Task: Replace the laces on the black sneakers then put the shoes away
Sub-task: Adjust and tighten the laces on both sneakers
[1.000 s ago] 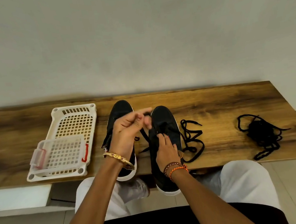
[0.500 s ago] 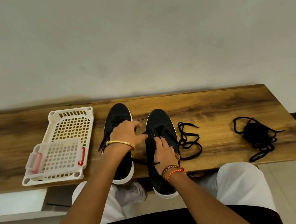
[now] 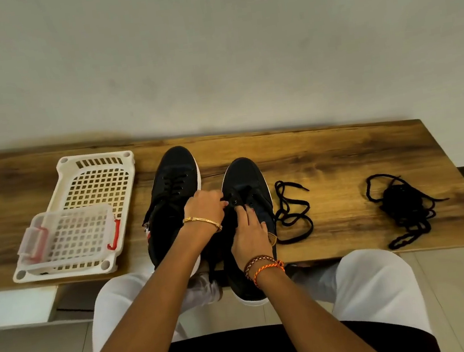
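A: What does the left hand [image 3: 205, 208] grip?
B: Its fingertips pinch a black lace end [image 3: 229, 199] at an eyelet of the right-hand sneaker [image 3: 244, 180]. A second ago this hand was raised above the shoes, drawing the lace up; it has now come down to the eyelet row.

A: And the right hand [image 3: 250, 232]?
B: It lies on the tongue, fingers extended and pressing near the same eyelet, closed round nothing. It has barely shifted.

A: What does the change signify?
B: Probably one pull-through is finished and the next eyelet is being threaded; lacing of this shoe looks to be under way, not complete.

A: Where are the task's things?
B: The right-hand sneaker overhangs the near edge of the wooden bench [image 3: 340, 158]. The other sneaker [image 3: 175, 177], at its 9 o'clock and just beside it, shows laces across its eyelets. A loose black lace [image 3: 291, 212] lies at 3 o'clock; a tangled bundle of laces [image 3: 402, 203] lies farther along, well apart. A white plastic rack [image 3: 97, 167] sits at 9 o'clock beyond the other sneaker.
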